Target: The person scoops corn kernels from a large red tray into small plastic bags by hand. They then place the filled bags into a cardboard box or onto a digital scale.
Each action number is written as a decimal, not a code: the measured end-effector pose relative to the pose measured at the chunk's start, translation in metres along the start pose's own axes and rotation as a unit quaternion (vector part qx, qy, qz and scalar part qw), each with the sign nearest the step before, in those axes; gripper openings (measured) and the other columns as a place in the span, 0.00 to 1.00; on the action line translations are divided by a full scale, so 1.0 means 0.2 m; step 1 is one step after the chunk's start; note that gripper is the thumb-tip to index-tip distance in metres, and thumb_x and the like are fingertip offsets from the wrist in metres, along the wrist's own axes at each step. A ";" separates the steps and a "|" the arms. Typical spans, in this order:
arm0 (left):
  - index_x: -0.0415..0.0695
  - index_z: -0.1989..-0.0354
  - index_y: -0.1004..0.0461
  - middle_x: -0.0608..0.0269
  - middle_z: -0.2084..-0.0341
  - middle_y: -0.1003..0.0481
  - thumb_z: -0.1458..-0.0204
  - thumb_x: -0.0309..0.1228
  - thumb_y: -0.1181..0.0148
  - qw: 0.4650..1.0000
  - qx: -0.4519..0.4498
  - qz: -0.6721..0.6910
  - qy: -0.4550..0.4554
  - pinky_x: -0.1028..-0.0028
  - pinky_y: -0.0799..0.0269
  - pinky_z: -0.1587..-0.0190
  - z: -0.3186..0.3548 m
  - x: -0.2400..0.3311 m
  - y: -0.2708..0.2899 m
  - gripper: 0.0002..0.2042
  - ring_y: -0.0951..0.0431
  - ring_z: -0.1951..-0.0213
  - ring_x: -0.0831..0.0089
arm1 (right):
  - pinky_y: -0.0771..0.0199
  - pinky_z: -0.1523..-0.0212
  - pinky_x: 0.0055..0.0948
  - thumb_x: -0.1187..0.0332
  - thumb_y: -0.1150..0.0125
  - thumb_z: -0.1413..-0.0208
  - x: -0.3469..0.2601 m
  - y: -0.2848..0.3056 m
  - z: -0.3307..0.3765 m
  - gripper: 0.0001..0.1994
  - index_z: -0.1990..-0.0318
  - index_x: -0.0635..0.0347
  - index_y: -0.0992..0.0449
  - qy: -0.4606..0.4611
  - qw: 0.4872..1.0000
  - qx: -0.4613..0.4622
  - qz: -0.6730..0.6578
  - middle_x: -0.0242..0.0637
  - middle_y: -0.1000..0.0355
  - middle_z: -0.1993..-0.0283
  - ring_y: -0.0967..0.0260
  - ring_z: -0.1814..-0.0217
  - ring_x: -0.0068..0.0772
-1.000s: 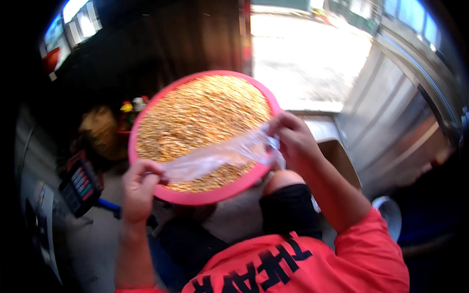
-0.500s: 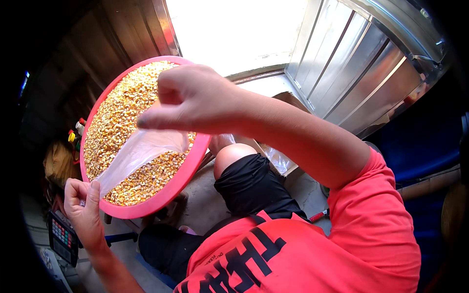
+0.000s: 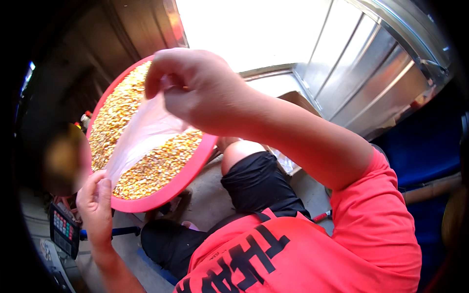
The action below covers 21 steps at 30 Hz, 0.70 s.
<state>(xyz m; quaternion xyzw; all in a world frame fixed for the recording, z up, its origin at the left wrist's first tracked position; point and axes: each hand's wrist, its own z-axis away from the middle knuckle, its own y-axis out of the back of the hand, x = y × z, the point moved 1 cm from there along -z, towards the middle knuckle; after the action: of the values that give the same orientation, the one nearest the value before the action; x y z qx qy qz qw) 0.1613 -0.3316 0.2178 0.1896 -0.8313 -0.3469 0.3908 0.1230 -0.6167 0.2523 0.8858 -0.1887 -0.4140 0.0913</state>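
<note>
The left hand, at the near-left edge of the red basin, is clamped on one end of a clear plastic bag. The bag spans the corn kernels in the basin. Above the far-right edge, the right hand grips its other end. Beyond stands a metal panel.

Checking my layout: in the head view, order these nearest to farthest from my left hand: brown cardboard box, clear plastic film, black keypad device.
1. Clear plastic film: pinched in left hand.
2. Black keypad device: lower left of it.
3. Brown cardboard box: well right, partly hidden.
</note>
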 end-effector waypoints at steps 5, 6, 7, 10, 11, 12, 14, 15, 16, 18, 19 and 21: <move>0.37 0.65 0.28 0.65 0.76 0.36 0.51 0.18 0.49 0.999 0.020 0.044 -0.011 0.81 0.40 0.71 0.01 0.01 0.06 0.07 0.35 0.73 0.80 | 0.36 0.77 0.16 0.82 0.51 0.51 0.03 0.03 -0.02 0.10 0.61 0.63 0.30 -0.123 0.988 -0.035 -0.088 0.28 0.33 0.72 0.37 0.73 0.14; 0.37 0.64 0.29 0.67 0.75 0.39 0.50 0.19 0.49 0.999 0.012 0.049 -0.002 0.82 0.42 0.71 0.01 0.01 0.07 0.06 0.37 0.73 0.80 | 0.34 0.77 0.17 0.82 0.50 0.51 0.03 0.05 -0.03 0.10 0.61 0.63 0.29 -0.153 0.982 -0.043 -0.101 0.29 0.33 0.71 0.36 0.73 0.15; 0.37 0.64 0.30 0.68 0.75 0.41 0.49 0.19 0.49 0.998 0.004 0.055 0.008 0.83 0.43 0.70 0.02 0.00 0.10 0.05 0.39 0.73 0.81 | 0.33 0.77 0.18 0.81 0.49 0.51 0.02 0.05 -0.04 0.09 0.61 0.63 0.29 -0.184 0.975 -0.051 -0.114 0.31 0.32 0.70 0.35 0.73 0.15; 0.36 0.67 0.30 0.67 0.77 0.39 0.49 0.22 0.45 0.999 0.017 0.013 -0.032 0.82 0.43 0.72 0.03 -0.02 0.12 0.03 0.38 0.74 0.82 | 0.33 0.78 0.17 0.79 0.46 0.52 0.03 0.05 -0.05 0.09 0.61 0.64 0.29 -0.213 0.965 -0.041 -0.145 0.32 0.33 0.70 0.35 0.77 0.18; 0.36 0.68 0.29 0.66 0.77 0.38 0.49 0.22 0.45 0.999 0.019 0.011 -0.043 0.82 0.43 0.72 0.02 -0.03 0.11 0.03 0.38 0.74 0.82 | 0.32 0.78 0.18 0.78 0.45 0.52 0.05 0.08 -0.04 0.09 0.61 0.65 0.29 -0.228 0.958 -0.050 -0.165 0.32 0.33 0.70 0.34 0.76 0.19; 0.36 0.68 0.29 0.67 0.77 0.38 0.49 0.22 0.45 0.999 0.021 0.020 -0.025 0.82 0.43 0.72 0.03 -0.04 0.11 0.03 0.38 0.74 0.82 | 0.31 0.77 0.18 0.77 0.43 0.52 0.07 0.07 -0.04 0.10 0.60 0.65 0.29 -0.249 0.945 -0.052 -0.208 0.33 0.33 0.68 0.33 0.75 0.19; 0.36 0.68 0.29 0.68 0.77 0.37 0.50 0.22 0.44 0.999 0.023 0.043 0.005 0.82 0.42 0.71 0.04 -0.05 0.12 0.03 0.38 0.74 0.82 | 0.27 0.72 0.20 0.75 0.39 0.52 0.10 0.07 -0.03 0.11 0.59 0.63 0.29 -0.285 0.910 -0.063 -0.294 0.34 0.33 0.65 0.32 0.71 0.21; 0.36 0.68 0.29 0.68 0.76 0.36 0.50 0.22 0.44 0.997 0.024 0.064 0.019 0.82 0.42 0.71 0.06 -0.07 0.13 0.03 0.38 0.74 0.82 | 0.25 0.65 0.24 0.75 0.38 0.52 0.14 0.06 -0.03 0.13 0.58 0.63 0.29 -0.289 0.890 -0.066 -0.345 0.35 0.32 0.64 0.31 0.68 0.24; 0.36 0.68 0.29 0.69 0.76 0.36 0.50 0.22 0.44 0.995 0.025 0.086 0.033 0.82 0.42 0.71 0.07 -0.09 0.13 0.03 0.38 0.74 0.82 | 0.24 0.65 0.26 0.77 0.41 0.52 0.14 0.04 -0.03 0.11 0.59 0.65 0.29 -0.290 0.875 -0.054 -0.384 0.37 0.32 0.65 0.30 0.69 0.27; 0.37 0.68 0.28 0.70 0.74 0.35 0.50 0.20 0.45 0.981 0.022 0.176 0.073 0.82 0.39 0.69 0.09 -0.09 0.14 0.03 0.36 0.72 0.83 | 0.23 0.62 0.33 0.81 0.45 0.52 0.18 0.03 -0.02 0.11 0.59 0.65 0.29 -0.305 0.836 -0.042 -0.454 0.39 0.33 0.65 0.28 0.68 0.34; 0.37 0.67 0.28 0.70 0.74 0.35 0.51 0.19 0.45 0.973 0.027 0.218 0.065 0.82 0.39 0.68 0.10 -0.10 0.14 0.03 0.35 0.71 0.83 | 0.23 0.63 0.34 0.82 0.45 0.52 0.18 0.03 -0.02 0.10 0.61 0.64 0.29 -0.314 0.823 -0.044 -0.471 0.38 0.33 0.65 0.28 0.67 0.35; 0.38 0.67 0.28 0.69 0.73 0.34 0.51 0.18 0.46 0.950 0.030 0.306 0.044 0.82 0.37 0.66 0.10 -0.15 0.11 0.04 0.34 0.70 0.83 | 0.23 0.65 0.33 0.83 0.46 0.53 0.18 0.02 0.00 0.09 0.63 0.62 0.29 -0.318 0.815 -0.023 -0.483 0.37 0.32 0.66 0.29 0.70 0.34</move>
<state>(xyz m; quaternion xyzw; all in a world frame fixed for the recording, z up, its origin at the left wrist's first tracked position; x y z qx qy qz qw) 0.1631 -0.2897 0.2088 -0.0475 -0.8412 -0.1768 0.5087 0.1429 -0.6348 0.2274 0.6796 0.2546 -0.6677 -0.1657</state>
